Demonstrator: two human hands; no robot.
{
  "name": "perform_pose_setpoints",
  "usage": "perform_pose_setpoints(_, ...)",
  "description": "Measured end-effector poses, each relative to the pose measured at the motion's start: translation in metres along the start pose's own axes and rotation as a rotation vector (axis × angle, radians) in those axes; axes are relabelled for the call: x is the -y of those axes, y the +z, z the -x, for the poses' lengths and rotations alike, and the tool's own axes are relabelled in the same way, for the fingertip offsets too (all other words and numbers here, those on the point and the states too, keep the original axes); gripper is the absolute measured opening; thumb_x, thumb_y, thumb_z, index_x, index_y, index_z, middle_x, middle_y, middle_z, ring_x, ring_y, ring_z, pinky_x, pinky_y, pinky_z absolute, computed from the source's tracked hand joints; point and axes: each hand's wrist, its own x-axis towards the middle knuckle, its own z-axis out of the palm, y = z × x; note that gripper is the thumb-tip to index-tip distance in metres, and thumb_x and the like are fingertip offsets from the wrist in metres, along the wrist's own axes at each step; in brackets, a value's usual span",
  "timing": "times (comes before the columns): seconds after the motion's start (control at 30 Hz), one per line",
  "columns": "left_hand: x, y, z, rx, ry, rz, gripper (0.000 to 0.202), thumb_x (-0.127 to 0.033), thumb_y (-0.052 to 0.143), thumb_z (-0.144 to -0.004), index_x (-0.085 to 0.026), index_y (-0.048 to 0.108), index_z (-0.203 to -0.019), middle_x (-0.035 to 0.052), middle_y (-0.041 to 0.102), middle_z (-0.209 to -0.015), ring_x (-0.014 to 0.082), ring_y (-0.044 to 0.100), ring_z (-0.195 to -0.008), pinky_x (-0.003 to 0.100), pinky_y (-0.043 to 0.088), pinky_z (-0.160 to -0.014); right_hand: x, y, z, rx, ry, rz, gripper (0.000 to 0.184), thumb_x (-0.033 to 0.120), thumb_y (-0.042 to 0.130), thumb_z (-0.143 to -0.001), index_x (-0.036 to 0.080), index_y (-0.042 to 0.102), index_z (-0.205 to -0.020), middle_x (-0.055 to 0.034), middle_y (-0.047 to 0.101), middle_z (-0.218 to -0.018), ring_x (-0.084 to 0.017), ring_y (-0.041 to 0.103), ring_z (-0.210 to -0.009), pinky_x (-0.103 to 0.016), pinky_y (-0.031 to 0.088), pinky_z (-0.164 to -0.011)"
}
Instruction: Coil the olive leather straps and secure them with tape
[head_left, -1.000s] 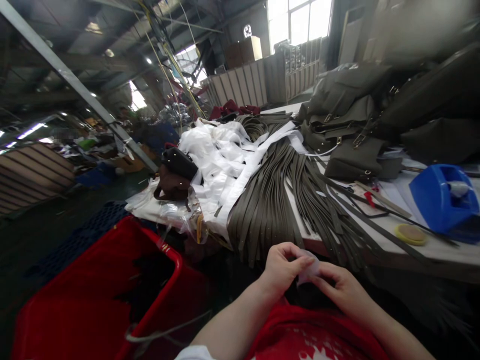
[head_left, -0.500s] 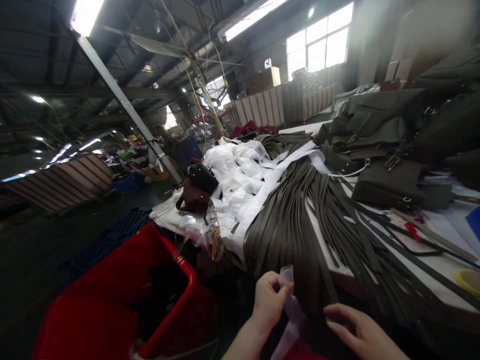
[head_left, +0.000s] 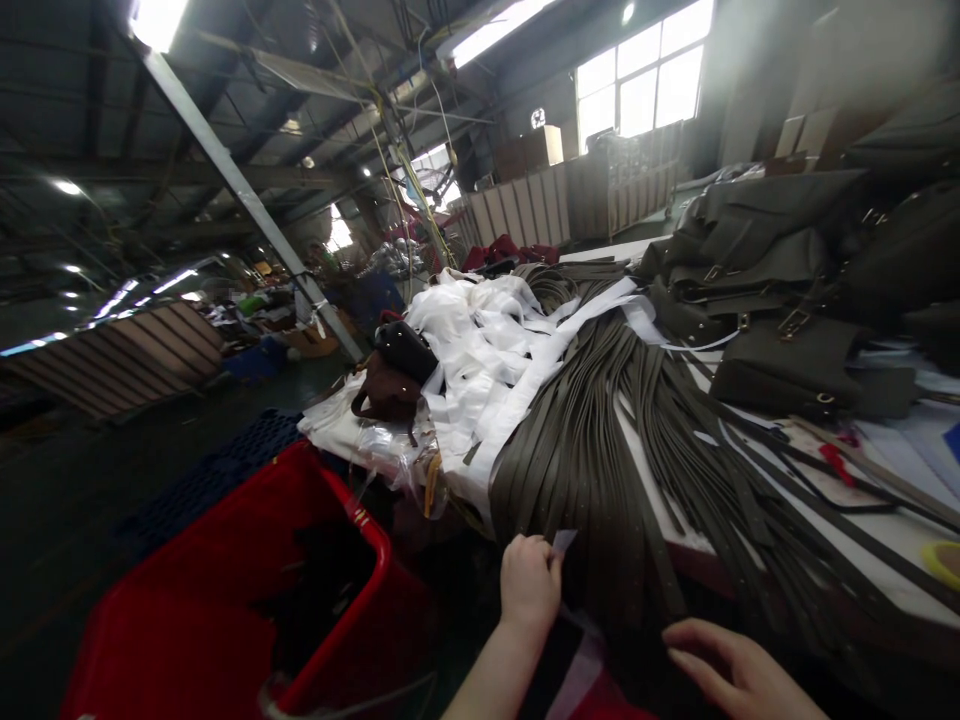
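Note:
My left hand is closed on a thin, translucent white strip, whose short end sticks out past the fingers. A lower length of similar pale strip hangs below that hand, over something red. My right hand is curled in a pinch at the lower end of one dark olive strap; its fingertips partly hide the contact. Just beyond both hands, a thick fan of dark straps with small holes drapes over the table's near edge. White strip material lies heaped to the left of the straps.
A large red bin with dark contents stands at the lower left, close to my left arm. Dark olive bags are piled on the table's right side. A brown bag and clear plastic lie at its left end.
My left hand has turned and shifted slightly left, so less of the white strip shows above its fingers. My right hand has moved a little right and down, along with the strap end.

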Motion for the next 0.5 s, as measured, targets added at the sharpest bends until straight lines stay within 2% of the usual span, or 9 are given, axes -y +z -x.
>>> perform_pose_setpoints(0.1,0.002,-0.013,-0.001,-0.028,0.009,-0.034,0.024,-0.013,0.056,-0.087,-0.018,0.072,-0.069,0.0113,0.072,-0.086,0.0271,0.063,-0.085,0.039,0.044,-0.081,-0.007,-0.01,-0.003,-0.035,0.013,-0.032,0.041,0.058,0.059,-0.084,0.026,0.08,-0.097,-0.007,0.08,-0.101,-0.03,0.073,-0.094,-0.033,0.059,-0.085)
perform_pose_setpoints(0.23,0.008,-0.017,-0.002,-0.049,-0.082,0.044,0.02,-0.011,0.06,-0.086,-0.018,0.073,-0.072,0.0123,0.071,-0.111,0.0264,0.065,-0.094,0.038,0.045,-0.086,-0.006,-0.011,-0.005,-0.018,0.022,-0.062,0.043,0.06,0.058,-0.083,0.024,0.079,-0.096,-0.0075,0.079,-0.1,-0.029,0.073,-0.092,-0.03,0.06,-0.076)
perform_pose_setpoints(0.3,0.01,-0.017,-0.001,-0.058,-0.112,0.061,0.018,-0.012,0.061,-0.086,-0.019,0.073,-0.074,0.0113,0.069,-0.116,0.0256,0.065,-0.095,0.037,0.045,-0.088,-0.003,-0.009,-0.004,0.005,0.018,-0.068,0.043,0.059,0.058,-0.083,0.023,0.079,-0.095,-0.0083,0.079,-0.1,-0.029,0.073,-0.091,-0.03,0.06,-0.075)
perform_pose_setpoints(0.4,0.007,-0.022,0.001,-0.054,-0.101,0.029,0.019,-0.013,0.061,-0.087,-0.019,0.073,-0.074,0.0116,0.069,-0.113,0.025,0.066,-0.091,0.036,0.046,-0.084,-0.001,-0.008,0.0,0.01,0.017,-0.075,0.043,0.059,0.06,-0.083,0.022,0.078,-0.096,-0.0078,0.079,-0.096,-0.028,0.073,-0.086,-0.031,0.059,-0.072)
perform_pose_setpoints(0.5,-0.004,-0.033,0.007,-0.022,-0.022,0.064,0.022,-0.016,0.061,-0.087,-0.019,0.072,-0.069,0.0101,0.07,-0.101,0.0232,0.066,-0.085,0.033,0.046,-0.078,0.004,-0.011,0.0,0.008,0.03,-0.071,0.043,0.059,0.059,-0.083,0.022,0.077,-0.096,-0.0058,0.079,-0.092,-0.025,0.071,-0.077,-0.031,0.057,-0.069)
